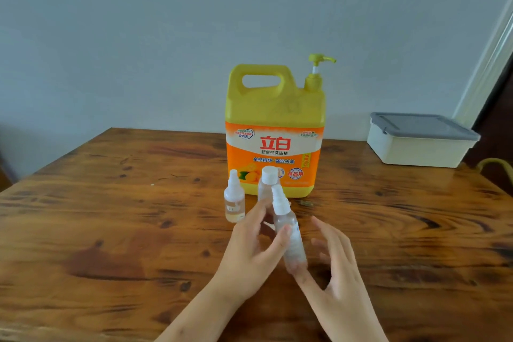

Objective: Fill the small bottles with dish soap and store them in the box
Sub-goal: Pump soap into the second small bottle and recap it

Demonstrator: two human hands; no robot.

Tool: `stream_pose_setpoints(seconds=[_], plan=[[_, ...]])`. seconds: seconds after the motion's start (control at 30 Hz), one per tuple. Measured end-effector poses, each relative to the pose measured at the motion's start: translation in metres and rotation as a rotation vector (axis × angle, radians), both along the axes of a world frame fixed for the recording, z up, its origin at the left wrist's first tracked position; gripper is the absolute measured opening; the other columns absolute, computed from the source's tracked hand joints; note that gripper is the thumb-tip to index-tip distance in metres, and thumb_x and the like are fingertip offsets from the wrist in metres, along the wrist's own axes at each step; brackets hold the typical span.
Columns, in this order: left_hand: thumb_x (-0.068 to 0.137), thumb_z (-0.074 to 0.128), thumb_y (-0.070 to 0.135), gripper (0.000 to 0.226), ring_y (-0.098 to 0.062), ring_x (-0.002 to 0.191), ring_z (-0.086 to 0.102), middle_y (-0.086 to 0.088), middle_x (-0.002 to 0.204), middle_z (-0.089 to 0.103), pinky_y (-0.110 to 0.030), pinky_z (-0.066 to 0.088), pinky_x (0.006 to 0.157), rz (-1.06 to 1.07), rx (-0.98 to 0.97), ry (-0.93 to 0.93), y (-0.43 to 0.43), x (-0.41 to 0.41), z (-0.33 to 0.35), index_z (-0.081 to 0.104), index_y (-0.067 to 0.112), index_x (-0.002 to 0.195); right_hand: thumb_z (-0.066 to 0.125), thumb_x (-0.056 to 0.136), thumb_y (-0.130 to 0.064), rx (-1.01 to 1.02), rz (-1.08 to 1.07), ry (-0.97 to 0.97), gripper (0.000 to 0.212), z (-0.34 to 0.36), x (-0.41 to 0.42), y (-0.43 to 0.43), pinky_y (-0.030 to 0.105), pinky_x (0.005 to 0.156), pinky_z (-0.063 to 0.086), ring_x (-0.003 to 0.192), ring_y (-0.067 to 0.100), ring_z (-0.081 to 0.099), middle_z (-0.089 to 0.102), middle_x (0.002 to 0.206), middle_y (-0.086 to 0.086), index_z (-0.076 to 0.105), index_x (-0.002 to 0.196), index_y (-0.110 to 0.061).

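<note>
Looking down on a wooden table [111, 216], we count 3 small bottles near its middle. Farthest left, a short spray bottle [234, 198] stands upright on the wood with its white nozzle cap on, and neither hand touches it. Just to its right our left hand [254, 247] reaches in from below. Its thumb lies across the front of a tall spray bottle [290, 233] and its fingers curl behind, pinching the bottle about halfway up. Behind those fingers a capped bottle [268, 182] with a flat white screw cap stands upright, right in front of the dish soap jug [274, 119]. The tall spray bottle is clear and blurred, and its white spray head leans to the upper left. Whether its base rests on the table we cannot tell. The jug, yellow with an orange label and a pump at its right shoulder, stands behind all 3. Right of the tall bottle our right hand [337, 266] is spread, fingers apart and loose, thumb just at the bottle's base. Far right, near the table's back corner, the white box [416, 147] sits with its grey lid on, well apart from the bottles.
</note>
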State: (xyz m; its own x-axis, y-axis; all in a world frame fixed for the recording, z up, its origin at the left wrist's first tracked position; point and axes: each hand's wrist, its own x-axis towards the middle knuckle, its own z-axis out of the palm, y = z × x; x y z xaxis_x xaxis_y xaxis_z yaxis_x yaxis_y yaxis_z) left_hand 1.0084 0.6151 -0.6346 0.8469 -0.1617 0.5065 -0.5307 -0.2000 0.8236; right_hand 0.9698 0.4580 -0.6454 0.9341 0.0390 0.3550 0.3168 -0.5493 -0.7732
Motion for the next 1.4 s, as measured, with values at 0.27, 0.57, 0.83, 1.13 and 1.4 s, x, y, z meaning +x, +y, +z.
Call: stream_pose_setpoints(seconds=[0.27, 0.57, 0.83, 1.13, 1.4], plan=[[0.093, 0.059, 0.036, 0.032, -0.020, 0.122, 0.057, -0.003, 0.127, 0.066, -0.035, 0.049, 0.096, -0.281, -0.254, 0.381, 0.006, 0.001, 0.006, 0.067, 0.023, 0.122, 0.048, 0.087, -0.055, 0.128, 0.226, 0.093, 0.041, 0.007, -0.008, -0.004, 0.011, 0.066, 0.049, 0.073, 0.002, 0.068, 0.071, 0.088, -0.014, 0.046, 0.128, -0.052], [0.090, 0.067, 0.031, 0.035, -0.035, 0.115, 0.061, -0.022, 0.114, 0.069, -0.038, 0.051, 0.093, -0.385, -0.430, 0.443, 0.017, 0.004, 0.003, 0.068, 0.006, 0.115, 0.052, 0.087, -0.052, -0.045, 0.158, 0.091, 0.028, 0.004, -0.008, -0.004, 0.009, 0.063, 0.046, 0.080, -0.003, 0.062, 0.062, 0.077, -0.020, 0.050, 0.113, -0.042], [0.063, 0.080, 0.055, 0.042, -0.035, 0.092, 0.067, -0.008, 0.084, 0.067, -0.053, 0.054, 0.084, 0.062, -0.207, 0.376, 0.009, 0.000, 0.003, 0.053, 0.025, 0.073, 0.043, 0.085, -0.065, -0.421, 0.164, -0.004, 0.055, -0.005, -0.010, 0.005, 0.005, 0.074, 0.041, 0.105, -0.005, 0.052, 0.046, 0.121, -0.031, 0.026, 0.134, -0.047], [0.095, 0.060, 0.017, 0.025, -0.037, 0.131, 0.049, -0.025, 0.131, 0.058, -0.047, 0.042, 0.107, -0.515, -0.650, 0.591, 0.027, -0.007, -0.004, 0.060, 0.008, 0.120, 0.045, 0.085, -0.062, -0.275, 0.081, 0.021, 0.039, -0.002, -0.009, 0.003, 0.013, 0.067, 0.046, 0.086, -0.004, 0.057, 0.051, 0.087, -0.035, 0.037, 0.122, -0.051], [0.072, 0.080, 0.042, 0.026, -0.013, 0.082, 0.068, -0.004, 0.084, 0.072, -0.027, 0.056, 0.072, 0.087, -0.385, 0.476, 0.021, -0.019, -0.007, 0.069, 0.020, 0.082, 0.042, 0.085, -0.067, -0.386, 0.127, 0.003, 0.047, -0.002, -0.010, 0.005, 0.007, 0.068, 0.041, 0.095, -0.005, 0.055, 0.051, 0.105, -0.033, 0.032, 0.127, -0.049]])
